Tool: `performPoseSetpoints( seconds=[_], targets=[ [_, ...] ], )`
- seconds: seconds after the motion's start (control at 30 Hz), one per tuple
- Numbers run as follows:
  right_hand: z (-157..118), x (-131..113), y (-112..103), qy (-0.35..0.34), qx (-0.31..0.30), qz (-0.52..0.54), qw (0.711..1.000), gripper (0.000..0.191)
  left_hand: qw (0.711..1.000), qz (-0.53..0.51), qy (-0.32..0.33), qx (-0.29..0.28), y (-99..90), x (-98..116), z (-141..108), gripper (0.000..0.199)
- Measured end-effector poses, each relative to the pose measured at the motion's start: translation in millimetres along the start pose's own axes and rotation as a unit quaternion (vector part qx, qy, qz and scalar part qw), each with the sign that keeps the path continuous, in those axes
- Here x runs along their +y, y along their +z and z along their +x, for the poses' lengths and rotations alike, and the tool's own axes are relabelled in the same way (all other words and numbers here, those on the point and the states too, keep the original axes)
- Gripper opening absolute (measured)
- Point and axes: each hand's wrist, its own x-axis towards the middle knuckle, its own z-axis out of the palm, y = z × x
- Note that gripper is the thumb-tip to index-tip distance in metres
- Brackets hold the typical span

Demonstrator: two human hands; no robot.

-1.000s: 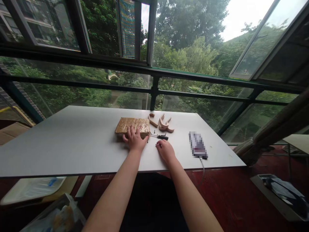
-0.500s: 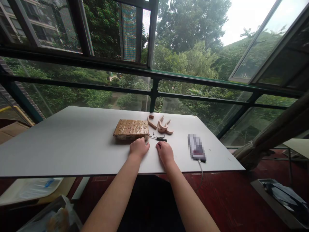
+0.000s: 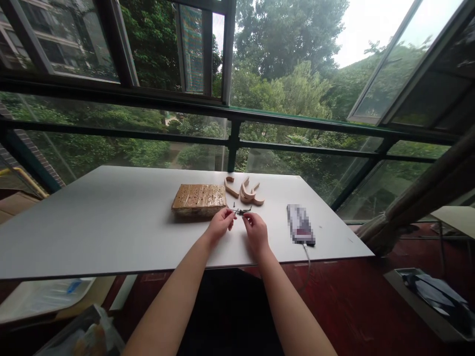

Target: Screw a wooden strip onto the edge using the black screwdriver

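My left hand point(image 3: 221, 223) is raised just in front of the cardboard block's right end, thumb and fingers pinched together on something small and thin that I cannot make out. Facing it, my right hand point(image 3: 257, 231) also has its fingertips closed; what they hold, if anything, is too small to name. Just behind the fingertips lies a screwdriver with a black handle point(image 3: 244, 211), partly hidden by the hands. A small dark screw point(image 3: 234, 204) stands beyond it. The cardboard block point(image 3: 199, 196), wrapped in clear tape and dotted with holes, rests beside my left hand.
Several curved wooden pieces point(image 3: 252, 195) lie behind the screwdriver on the white table point(image 3: 111, 227). A phone point(image 3: 300, 225) with a white cable point(image 3: 307, 253) lies to the right. Windows with dark green frames point(image 3: 297, 121) run behind the table.
Both hands have lifted and moved closer together, toward the screwdriver. My left hand has turned so its pinched fingers show. The cardboard block and wooden pieces stay in place.
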Motion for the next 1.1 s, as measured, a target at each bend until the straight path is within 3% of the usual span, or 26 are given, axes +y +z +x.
performPoseSetpoints(
  seconds=[0.07, 0.17, 0.3, 0.37, 0.53, 0.6, 0.73, 0.8, 0.83, 0.9, 0.93, 1.0, 1.03, 1.1],
  targets=[
    [-0.8, -3.9, -1.6, -0.004, 0.048, 0.048, 0.998, 0.02, 0.978, -0.196, -0.05, -0.043, 3.0, 3.9, -0.5, 0.012],
    [1.0, -15.4, -1.6, -0.018, 0.089, 0.122, 0.988, 0.017, 0.936, -0.33, -0.105, -0.062, 1.4, 8.9, 0.9, 0.008],
    [10.3, -33.0, 2.8, -0.048, 0.032, 0.128, 0.99, 0.013, 0.881, -0.443, -0.161, -0.046, -5.4, 10.9, 7.6, 0.016],
    [16.0, -38.5, 6.1, -0.076, -0.009, 0.1, 0.992, 0.012, 0.867, -0.467, -0.172, -0.031, -7.8, 9.8, 10.7, 0.02],
    [27.5, -42.9, 9.4, -0.101, -0.075, 0.027, 0.992, 0.015, 0.865, -0.469, -0.178, -0.022, -12.3, 8.9, 13.0, 0.019],
    [31.5, -41.2, 7.1, -0.098, -0.057, 0.038, 0.993, 0.015, 0.862, -0.472, -0.182, -0.023, -15.0, 11.2, 12.3, 0.018],
    [39.0, -25.6, 2.1, -0.084, 0.054, 0.015, 0.995, 0.022, 0.87, -0.45, -0.191, -0.066, -17.8, 15.0, 7.9, 0.014],
    [41.0, -12.3, 3.1, -0.074, 0.069, -0.045, 0.994, 0.027, 0.906, -0.386, -0.154, -0.076, -15.9, 14.3, 4.8, 0.015],
    [41.5, -5.5, 4.6, -0.061, 0.055, -0.077, 0.994, 0.033, 0.934, -0.332, -0.117, -0.052, -14.7, 13.7, 3.7, 0.016],
    [42.0, 6.4, 9.0, -0.026, -0.003, -0.124, 0.992, 0.049, 0.984, -0.166, -0.023, 0.063, -14.0, 13.4, 3.6, 0.016],
    [42.4, 11.0, 11.4, -0.01, -0.034, -0.139, 0.99, 0.052, 0.989, -0.054, 0.023, 0.134, -15.5, 14.5, 5.0, 0.017],
    [43.9, 17.2, 15.4, 0.007, -0.078, -0.153, 0.985, 0.049, 0.948, 0.196, 0.084, 0.238, -23.3, 19.9, 10.5, 0.03],
    [45.1, 19.0, 16.6, 0.009, -0.09, -0.155, 0.984, 0.043, 0.909, 0.316, 0.094, 0.257, -29.4, 24.0, 14.1, 0.04],
    [47.7, 20.7, 17.7, 0.002, -0.1, -0.151, 0.983, 0.032, 0.836, 0.494, 0.07, 0.231, -43.5, 33.2, 20.8, 0.058]
  ],
)
